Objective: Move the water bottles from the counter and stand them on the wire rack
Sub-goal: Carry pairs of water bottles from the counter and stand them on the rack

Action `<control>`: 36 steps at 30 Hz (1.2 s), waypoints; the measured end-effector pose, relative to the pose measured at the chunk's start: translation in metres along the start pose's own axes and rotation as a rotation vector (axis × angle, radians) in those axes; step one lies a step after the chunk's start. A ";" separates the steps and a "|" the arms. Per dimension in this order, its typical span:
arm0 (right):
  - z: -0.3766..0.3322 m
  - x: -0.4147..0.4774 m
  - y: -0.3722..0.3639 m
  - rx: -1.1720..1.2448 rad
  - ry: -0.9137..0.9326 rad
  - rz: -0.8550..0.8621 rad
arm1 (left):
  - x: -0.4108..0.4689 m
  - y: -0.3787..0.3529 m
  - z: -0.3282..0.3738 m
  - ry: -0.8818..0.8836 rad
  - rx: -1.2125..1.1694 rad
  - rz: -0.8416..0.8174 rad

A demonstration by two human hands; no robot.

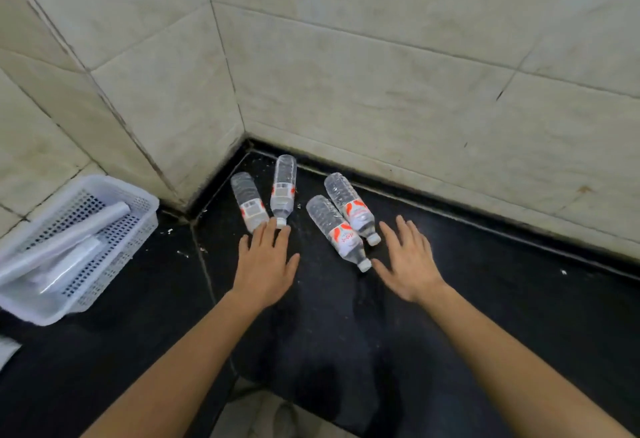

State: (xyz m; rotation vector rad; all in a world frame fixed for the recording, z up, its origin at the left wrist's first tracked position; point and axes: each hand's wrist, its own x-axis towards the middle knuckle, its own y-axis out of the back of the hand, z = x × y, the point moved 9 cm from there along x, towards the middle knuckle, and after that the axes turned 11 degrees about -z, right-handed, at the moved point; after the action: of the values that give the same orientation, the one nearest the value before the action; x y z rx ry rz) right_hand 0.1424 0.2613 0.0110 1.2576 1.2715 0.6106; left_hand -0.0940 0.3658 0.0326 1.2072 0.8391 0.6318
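Four clear plastic water bottles with red-and-white labels (284, 191) lie on their sides on the black stone tabletop (502, 306), tucked into the corner of the pale tiled walls (381, 73). My left grip (265, 264) is wide, its spread fingertips over the cap end of the leftmost bottle (249, 202). My right grip (410, 264) is just as wide and holds nothing, its thumb just beside the cap of the nearest bottle (337, 231). A white perforated plastic basket (140, 229) sits at the far left.

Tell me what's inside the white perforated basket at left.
The white basket holds a few pale rolls lying slantwise. What they are is unclear; anything beneath them is covered, and the basket's left end is out of frame.
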 end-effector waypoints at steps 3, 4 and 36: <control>0.017 0.010 -0.021 -0.034 -0.080 -0.118 | 0.037 -0.023 0.020 -0.105 0.031 -0.131; 0.022 0.015 -0.029 -0.031 -0.104 -0.169 | 0.048 -0.031 0.029 -0.140 0.047 -0.167; 0.049 0.050 -0.057 0.527 -0.127 -0.128 | 0.078 -0.108 0.053 -0.397 -0.020 0.074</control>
State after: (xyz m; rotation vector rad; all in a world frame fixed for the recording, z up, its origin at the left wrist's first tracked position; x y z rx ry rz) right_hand 0.1853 0.2728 -0.0673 1.5975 1.4424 0.0960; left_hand -0.0082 0.3725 -0.0818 1.2948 0.4558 0.4373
